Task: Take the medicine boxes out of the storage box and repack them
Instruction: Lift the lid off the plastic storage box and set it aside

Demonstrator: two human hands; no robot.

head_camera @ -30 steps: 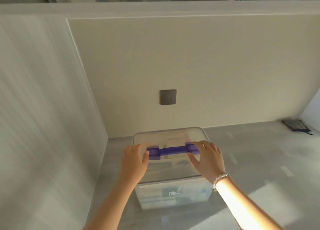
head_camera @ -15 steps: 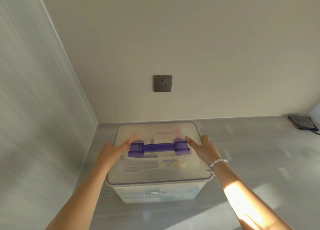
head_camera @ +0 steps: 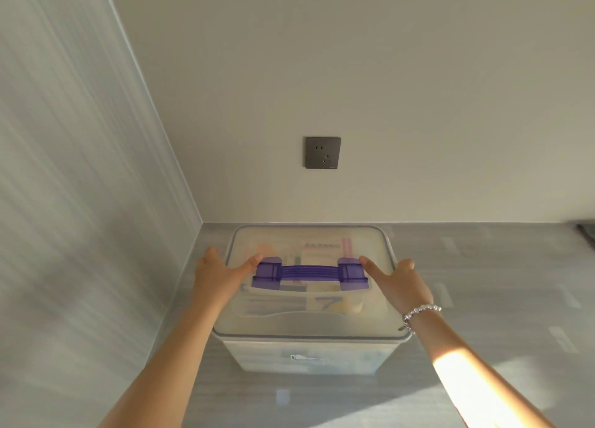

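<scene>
A translucent storage box (head_camera: 322, 353) stands on the grey countertop (head_camera: 489, 286) in the corner, closed by a frosted lid (head_camera: 306, 323) with a purple handle (head_camera: 309, 272) lying flat. Medicine boxes (head_camera: 322, 249) show dimly through the lid. My left hand (head_camera: 219, 274) grips the lid's left edge, thumb on top next to the handle's left end, fingers down the outside. My right hand (head_camera: 401, 286), with a bead bracelet at the wrist, grips the right edge in the same way.
A grey wall socket (head_camera: 323, 152) sits on the back wall above the box. A panelled side wall (head_camera: 80, 218) stands close on the left. A dark flat object (head_camera: 587, 233) lies at the far right edge of the countertop.
My view has tilted down and moved closer to the box. Both hands have slid outward from the handle's ends to the lid's left and right edges.
</scene>
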